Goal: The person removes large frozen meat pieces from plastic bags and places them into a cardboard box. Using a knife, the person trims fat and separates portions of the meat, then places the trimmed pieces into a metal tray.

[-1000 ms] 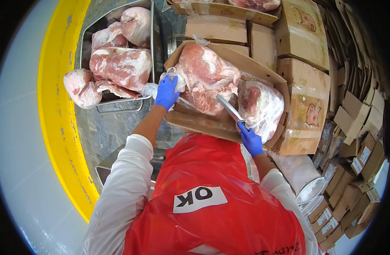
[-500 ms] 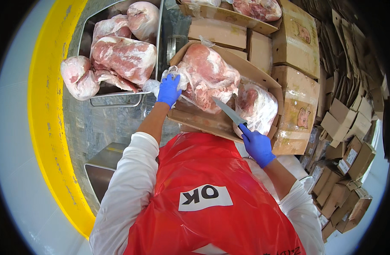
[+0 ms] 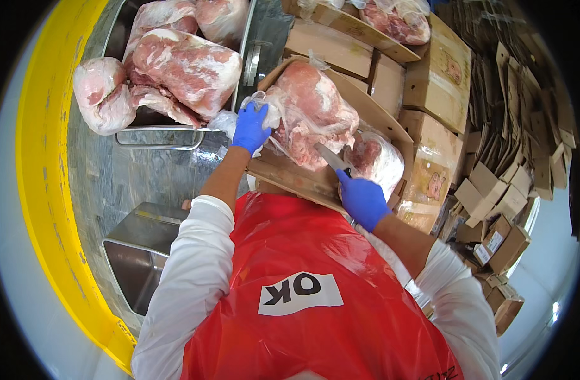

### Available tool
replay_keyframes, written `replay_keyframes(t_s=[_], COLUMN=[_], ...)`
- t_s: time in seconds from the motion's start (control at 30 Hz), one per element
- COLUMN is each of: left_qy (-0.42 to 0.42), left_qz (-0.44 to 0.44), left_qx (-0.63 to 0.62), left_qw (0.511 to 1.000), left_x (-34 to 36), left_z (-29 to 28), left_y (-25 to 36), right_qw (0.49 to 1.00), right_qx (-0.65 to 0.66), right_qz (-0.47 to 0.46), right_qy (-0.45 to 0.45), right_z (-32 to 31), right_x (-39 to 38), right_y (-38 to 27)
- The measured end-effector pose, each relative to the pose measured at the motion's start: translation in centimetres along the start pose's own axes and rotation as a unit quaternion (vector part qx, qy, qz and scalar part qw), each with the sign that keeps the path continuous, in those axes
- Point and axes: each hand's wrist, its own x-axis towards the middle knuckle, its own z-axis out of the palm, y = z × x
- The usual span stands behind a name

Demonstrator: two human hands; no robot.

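A large piece of raw meat (image 3: 312,95), partly wrapped in clear plastic, lies in an open cardboard box (image 3: 377,115) in front of me. My left hand (image 3: 252,128), in a blue glove, is closed on the bunched plastic wrap (image 3: 272,114) at the meat's left side. In my blue-gloved right hand (image 3: 364,199) is a knife (image 3: 331,157), its blade pointing up-left against the lower right of the meat. The tip is hidden or lost against the flesh. Beside the blade, a second plastic-wrapped piece of meat (image 3: 380,163) sits in the box's right end.
To the left stands a steel tub (image 3: 112,47) heaped with meat pieces (image 3: 188,66), one hanging over its edge. An empty-looking steel container (image 3: 135,253) is below it. Closed cardboard boxes (image 3: 438,69) are stacked behind and right, with flattened cardboard (image 3: 498,107) farther right.
My right hand has pushed the knife inward, up-left, so less of the blade shows. My left hand keeps its hold on the plastic. The whole view has shifted slightly.
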Motion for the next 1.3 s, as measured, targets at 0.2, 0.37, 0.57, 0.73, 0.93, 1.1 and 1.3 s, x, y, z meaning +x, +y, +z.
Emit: replay_keyframes(t_s=[0.2, 0.37, 0.57, 0.73, 0.93, 1.1, 1.3], left_qy=[-0.020, -0.033, -0.071, -0.058, -0.059, -0.038, -0.099], left_qz=[-0.001, 0.009, -0.001, 0.016, 0.016, 0.083, 0.185], left_qx=[0.040, 0.061, 0.076, 0.101, 0.052, 0.029, 0.121], left_qw=[0.999, 0.998, 0.995, 0.993, 0.997, 0.995, 0.970], left_x=[0.2, 0.4, 1.2, 1.3, 0.0, 0.9, 4.3], left_z=[-0.3, -1.2, -1.9, -2.1, -3.7, -6.2, -3.7], left_y=[0.4, 0.7, 0.9, 0.6, 3.6, 8.8, 15.4], right_qw=[0.997, 0.992, 0.976, 0.975, 0.976, 0.978, 0.962], right_qx=[0.024, 0.060, 0.092, 0.114, 0.133, 0.117, 0.168], right_qz=[0.075, 0.029, 0.004, 0.010, 0.049, 0.094, 0.123], right_qy=[0.010, 0.109, 0.197, 0.192, 0.168, 0.145, 0.176], right_z=[6.4, 14.4, 22.4, 22.2, 19.0, 17.2, 16.8], right_x=[-3.0, -3.5, -1.4, -0.5, -3.4, -7.7, -11.9], right_y=[4.3, 8.2, 10.2, 9.7, 8.3, 7.7, 7.0])
